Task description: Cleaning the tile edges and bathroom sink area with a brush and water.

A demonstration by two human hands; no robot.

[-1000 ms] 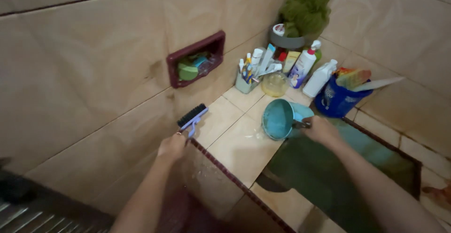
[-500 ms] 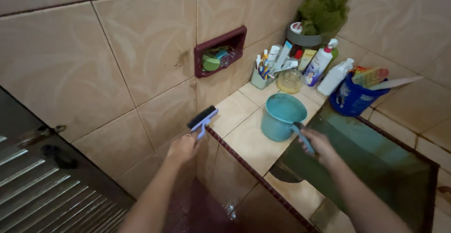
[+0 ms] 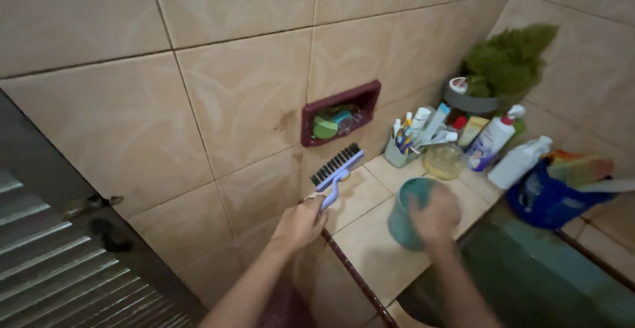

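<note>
My left hand (image 3: 301, 222) grips the handle of a purple scrub brush (image 3: 337, 166) with black bristles. The brush is held up near the beige tiled wall, above the maroon-edged corner of the tiled ledge (image 3: 367, 252). My right hand (image 3: 433, 215) is blurred and lies over the top of a teal water dipper (image 3: 402, 225) that stands on the ledge. The hand hides much of the dipper, and its grip cannot be made out.
A maroon soap niche (image 3: 340, 113) is set in the wall. Farther along the ledge stand a toiletry holder (image 3: 405, 148), a clear yellow tub (image 3: 443, 159), white bottles (image 3: 491, 144), a blue bucket (image 3: 549, 202) and a green mesh sponge (image 3: 509, 56). The water basin (image 3: 529, 281) lies at lower right, a slatted door (image 3: 53, 268) at left.
The view has swung left and up. My right hand moved from the dipper's handle to over its top, with the dipper now upright on the ledge. My left hand keeps the brush raised.
</note>
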